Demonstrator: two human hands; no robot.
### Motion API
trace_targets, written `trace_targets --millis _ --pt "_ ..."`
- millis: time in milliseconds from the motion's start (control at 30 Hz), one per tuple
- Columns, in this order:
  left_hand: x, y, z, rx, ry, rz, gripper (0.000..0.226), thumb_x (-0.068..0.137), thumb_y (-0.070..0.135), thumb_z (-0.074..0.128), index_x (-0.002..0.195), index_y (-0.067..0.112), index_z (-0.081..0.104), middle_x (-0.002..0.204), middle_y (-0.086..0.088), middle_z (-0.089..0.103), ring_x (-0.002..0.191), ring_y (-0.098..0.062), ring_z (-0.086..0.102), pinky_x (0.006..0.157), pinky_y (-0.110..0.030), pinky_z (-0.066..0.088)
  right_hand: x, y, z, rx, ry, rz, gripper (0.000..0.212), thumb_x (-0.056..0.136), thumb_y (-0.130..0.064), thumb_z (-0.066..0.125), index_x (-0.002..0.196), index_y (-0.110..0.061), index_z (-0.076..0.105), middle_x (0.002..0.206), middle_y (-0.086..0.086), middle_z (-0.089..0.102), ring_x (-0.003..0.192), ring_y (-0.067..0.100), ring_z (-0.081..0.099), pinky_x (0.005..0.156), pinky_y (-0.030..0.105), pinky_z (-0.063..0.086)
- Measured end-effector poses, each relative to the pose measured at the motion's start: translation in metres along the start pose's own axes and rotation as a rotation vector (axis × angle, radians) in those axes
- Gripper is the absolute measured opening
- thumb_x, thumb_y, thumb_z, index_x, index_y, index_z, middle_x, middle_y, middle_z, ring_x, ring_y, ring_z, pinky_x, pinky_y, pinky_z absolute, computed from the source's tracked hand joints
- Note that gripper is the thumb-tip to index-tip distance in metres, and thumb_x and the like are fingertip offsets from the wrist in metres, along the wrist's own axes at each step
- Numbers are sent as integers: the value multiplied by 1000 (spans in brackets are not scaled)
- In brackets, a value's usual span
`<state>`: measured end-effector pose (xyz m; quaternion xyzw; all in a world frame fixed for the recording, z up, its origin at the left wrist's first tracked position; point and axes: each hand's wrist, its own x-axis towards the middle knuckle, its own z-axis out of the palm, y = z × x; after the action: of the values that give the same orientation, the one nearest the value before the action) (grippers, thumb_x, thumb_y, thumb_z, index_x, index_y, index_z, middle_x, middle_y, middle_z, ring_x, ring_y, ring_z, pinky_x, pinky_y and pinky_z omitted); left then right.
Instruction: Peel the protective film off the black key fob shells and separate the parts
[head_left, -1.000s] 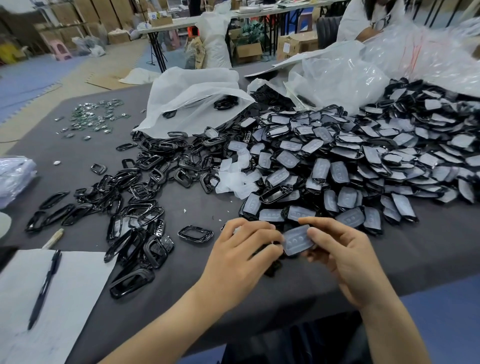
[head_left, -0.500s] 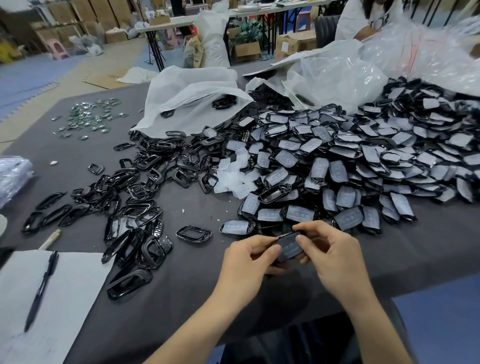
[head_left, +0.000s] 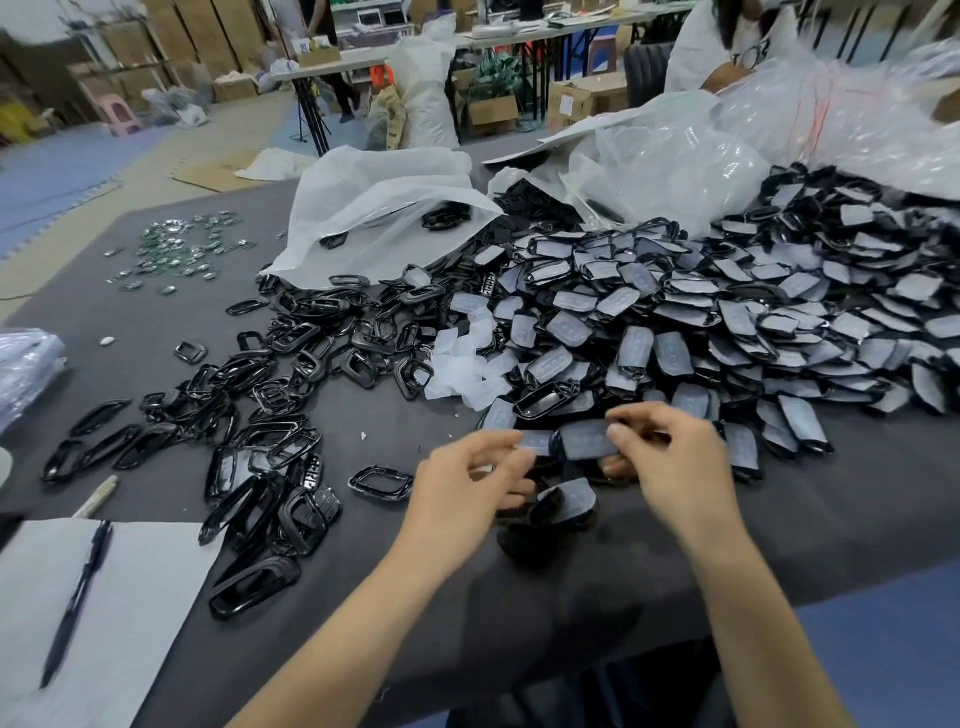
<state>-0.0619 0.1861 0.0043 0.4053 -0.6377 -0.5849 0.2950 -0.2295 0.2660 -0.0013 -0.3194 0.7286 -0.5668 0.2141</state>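
Observation:
My right hand (head_left: 670, 462) pinches a black key fob shell (head_left: 587, 439) whose face is covered by pale grey film. My left hand (head_left: 467, 483) nips a pale strip of protective film (head_left: 537, 441) at the shell's left end. Both hands hover over the table's near edge and are blurred. Below them lies another film-covered shell (head_left: 566, 501) on the grey cloth. A big heap of film-covered shells (head_left: 727, 322) spreads to the right. Bare black frames (head_left: 249, 415) lie scattered to the left. Peeled films (head_left: 467, 364) sit in a small pile between the two.
A white bag (head_left: 384, 208) and clear plastic bags (head_left: 779, 130) lie at the back of the table. Small metal parts (head_left: 176, 249) sit far left. A white sheet (head_left: 130, 623) with a pen (head_left: 78, 597) is at the near left corner. One frame (head_left: 382, 483) lies beside my left hand.
Both hands have moved away from the table edge toward the heap and spread slightly apart. A film-covered shell now shows between them, and another shell lies beneath.

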Motion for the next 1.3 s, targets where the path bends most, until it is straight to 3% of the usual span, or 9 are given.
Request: trace_targets --millis 233,333,467,567,867,967,1067,1200,1300 --pt "31 -9 -57 385 212 136 22 92 17 61 94 38 67 91 14 73 85 -9 67 82 -30 52 109 -27 -13 -219 191 -96 10 92 -3 59 99 -5 66 82 9 68 44 3 61 43 7 43" --pt "48 -22 -84 692 286 184 26 90 17 61 113 27 67 95 7 70 83 -4 64 80 -27 45 138 -28 -17 -362 192 -62 14 92 -3 58 102 -2 68 93 15 71 53 16 65 51 15 48" --pt "83 -38 -112 1081 225 -12 54 94 25 54 144 12 40 146 -16 43 135 -34 36 113 -43 28 145 -18 -12 -474 132 -36 19 89 -3 60 108 -3 65 97 18 70 78 28 69 77 37 57" --pt "98 -42 -115 1124 168 -111 60 96 32 50 150 18 28 154 -16 29 142 -37 22 116 -50 22 140 -14 -8 -507 149 -49 23 87 -2 62 110 -4 62 96 19 67 86 32 67 87 45 54" --pt "121 -30 -89 1137 116 -33 54 98 27 49 148 26 32 159 -8 21 144 -40 17 112 -59 26 126 -21 2 -544 306 -219 16 87 -6 62 102 -4 67 92 15 68 85 29 63 81 37 52" --pt "125 -31 -90 1154 195 111 31 97 25 53 125 11 56 146 -6 45 133 -31 40 100 -48 41 103 -23 25 -456 308 -361 9 89 -7 60 95 -5 67 87 11 67 76 24 62 70 35 53" --pt "126 -33 -92 1179 277 246 17 95 26 58 91 9 60 115 -3 63 111 -29 55 85 -43 46 76 -11 47 -351 309 -399 9 91 -6 58 92 -6 68 85 9 66 69 19 57 62 32 50" --pt "119 -34 -99 1131 356 266 37 93 32 59 64 18 42 66 1 56 77 -30 59 62 -36 38 43 6 58 -299 275 -434 9 88 -1 61 92 -5 69 85 7 67 64 12 50 61 28 45" --pt "107 -29 -98 946 419 287 38 96 29 56 63 15 45 59 0 55 65 -25 56 59 -36 40 14 12 56 -363 30 -583 7 85 -6 68 89 -10 70 81 -1 64 70 14 53 66 31 50"
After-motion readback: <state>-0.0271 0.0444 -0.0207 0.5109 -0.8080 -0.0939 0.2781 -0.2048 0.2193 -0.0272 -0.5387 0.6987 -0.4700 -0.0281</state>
